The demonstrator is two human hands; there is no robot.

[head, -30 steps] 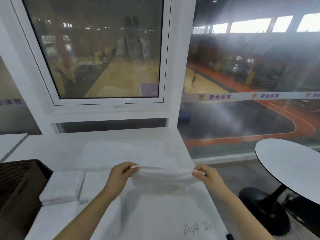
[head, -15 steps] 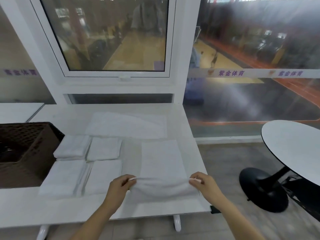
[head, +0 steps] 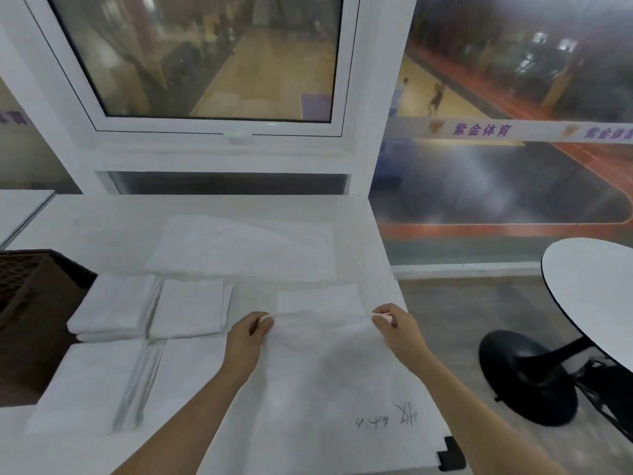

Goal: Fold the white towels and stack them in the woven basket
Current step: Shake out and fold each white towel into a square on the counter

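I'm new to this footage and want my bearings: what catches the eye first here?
Two bare hands at the centre, the left hand and right hand, each pinching a corner of a white towel above the white table. To their left lie folded towels, beside a dark woven basket at the left edge.

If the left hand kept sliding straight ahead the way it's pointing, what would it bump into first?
Most likely the big unfolded towel spread flat at the back of the white table. The left hand, pinching the held towel, points away toward the window; bare tabletop seems to lie between, though depth is unclear.
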